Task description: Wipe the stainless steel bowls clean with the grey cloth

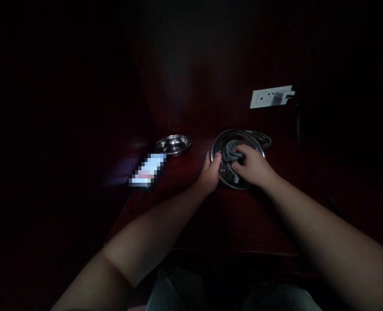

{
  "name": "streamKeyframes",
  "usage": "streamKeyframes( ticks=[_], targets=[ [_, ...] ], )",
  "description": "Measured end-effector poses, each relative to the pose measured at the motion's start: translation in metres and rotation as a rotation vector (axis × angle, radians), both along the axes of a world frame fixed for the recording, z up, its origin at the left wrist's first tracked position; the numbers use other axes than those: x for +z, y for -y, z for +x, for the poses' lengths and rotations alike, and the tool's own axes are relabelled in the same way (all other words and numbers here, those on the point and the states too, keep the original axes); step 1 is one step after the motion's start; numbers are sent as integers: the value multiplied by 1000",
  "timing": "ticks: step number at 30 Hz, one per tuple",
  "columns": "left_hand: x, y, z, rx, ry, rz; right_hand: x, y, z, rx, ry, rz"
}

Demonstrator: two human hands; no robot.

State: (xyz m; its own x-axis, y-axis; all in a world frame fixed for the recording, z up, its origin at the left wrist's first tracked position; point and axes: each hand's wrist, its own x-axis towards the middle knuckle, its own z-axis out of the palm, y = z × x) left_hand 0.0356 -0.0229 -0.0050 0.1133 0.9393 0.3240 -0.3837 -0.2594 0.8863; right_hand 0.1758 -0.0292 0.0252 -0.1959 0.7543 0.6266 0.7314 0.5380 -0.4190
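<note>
My left hand (211, 172) grips the near-left rim of a shiny metal bowl (225, 173), thumb over the edge and fingers behind the outside. The bowl is tilted so its inside faces me. Inside it, my right hand (252, 166) is closed on a bunched grey-green cloth (232, 152) with a black-and-white checked edge. The cloth lies against the bowl's inner wall, and part of it is hidden under my fingers.
A second metal bowl (174, 145) stands to the left on the dark red table (236, 224). Nearer lies a lit phone (148, 170) with a cable. Behind the held bowl is another metal dish (265, 139). A wall socket (270, 97) has a plug and hanging cord.
</note>
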Motion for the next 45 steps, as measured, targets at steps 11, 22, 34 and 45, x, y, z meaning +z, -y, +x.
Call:
streamKeyframes(
  ticks=[11,22,34,45],
  targets=[
    [2,-2,-3,77,-51,21,-1,2,1,-27,35,-193],
    [-5,-4,2,-74,40,55,5,11,-11,283,-90,-27],
    [-2,-2,2,-50,76,-66,4,5,-5,11,-57,32],
    [8,9,-2,-28,-37,-34,5,0,7,-332,11,-24]
  ],
)
